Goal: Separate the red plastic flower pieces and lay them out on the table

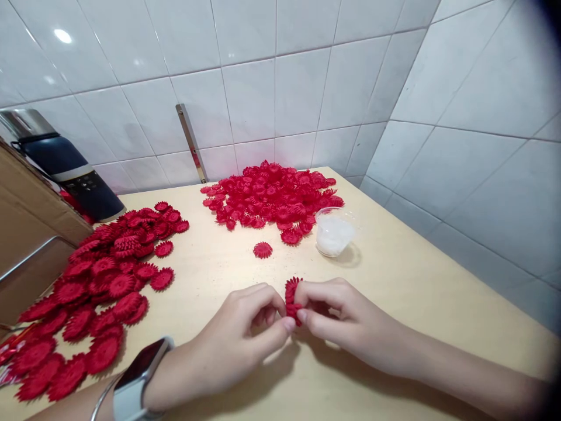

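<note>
Near the table's front, a red scalloped flower piece (pixel 292 292) is held upright between both hands. My right hand (pixel 337 313) pinches it from the right with thumb and forefinger. From the left, my left hand (pixel 249 327) has its thumb and curled forefinger at the lower edge of the same piece. A single red flower disc (pixel 263 250) lies flat on the table beyond the hands. Behind it spreads a large heap of red flower pieces (pixel 276 193). A clear plastic cup (pixel 333 234) with something white inside stands right of that heap.
At the left lies another pile of larger red discs (pixel 105 280) on the pale table (pixel 210 257). A dark blue bottle (pixel 74 169) and a cardboard box (pixel 35 204) are behind it. A metal strip (pixel 190 143) leans on the tiled wall.
</note>
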The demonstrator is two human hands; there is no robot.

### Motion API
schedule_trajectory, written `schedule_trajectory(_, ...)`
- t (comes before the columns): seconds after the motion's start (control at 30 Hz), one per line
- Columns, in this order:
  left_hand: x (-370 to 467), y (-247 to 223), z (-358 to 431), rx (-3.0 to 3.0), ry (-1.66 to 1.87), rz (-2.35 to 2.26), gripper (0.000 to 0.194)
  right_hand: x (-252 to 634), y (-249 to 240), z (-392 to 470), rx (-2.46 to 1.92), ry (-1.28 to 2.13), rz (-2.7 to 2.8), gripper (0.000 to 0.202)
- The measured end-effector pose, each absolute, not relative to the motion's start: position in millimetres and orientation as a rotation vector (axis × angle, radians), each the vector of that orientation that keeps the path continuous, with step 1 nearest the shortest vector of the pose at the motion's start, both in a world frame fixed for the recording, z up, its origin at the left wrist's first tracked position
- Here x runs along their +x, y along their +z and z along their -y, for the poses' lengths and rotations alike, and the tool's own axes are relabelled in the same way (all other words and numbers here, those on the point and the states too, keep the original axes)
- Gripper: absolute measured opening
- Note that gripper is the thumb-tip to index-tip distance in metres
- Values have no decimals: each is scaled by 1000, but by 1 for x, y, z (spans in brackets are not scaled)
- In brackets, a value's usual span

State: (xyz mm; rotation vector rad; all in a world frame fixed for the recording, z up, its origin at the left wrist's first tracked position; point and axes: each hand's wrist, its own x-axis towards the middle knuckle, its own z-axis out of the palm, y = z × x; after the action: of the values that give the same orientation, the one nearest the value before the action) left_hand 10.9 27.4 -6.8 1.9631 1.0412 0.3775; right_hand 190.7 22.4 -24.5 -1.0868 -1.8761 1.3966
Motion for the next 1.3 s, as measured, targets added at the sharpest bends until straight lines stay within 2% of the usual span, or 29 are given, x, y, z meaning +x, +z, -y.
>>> schedule_trajectory(0.13,12,-9,-25,1925,350,-1035,21,190,-25,-21,-1017,1212,2032,18)
schedule_trajectory(0.47,11,-7,-29,2026,360,-1172,21,190,-29,-17,-1015,1024,2073,17)
schedule_trajectory(0.87,3,-23,-43,2846,303,-1368,16,188,-31,-16,-949,956,2159,21)
schedule_trajectory(0.97,-6,-13,-53,2791,244,-1663,11,187,-32,-11,-879,898,2223,22)
schedule_trajectory(1.03,-12,-1,-58,2658,212,-1898,19,186,-31,-10,-879,863,2216,20)
schedule_trajectory(1.1,-16,12,-60,2629,253,-1834,24,186,-31,-13,-963,904,2144,19)
schedule_trajectory(1.3,-12,26,-52,2335,-28,-1567,30,191,-25,-20,-1081,1360,1758,18)
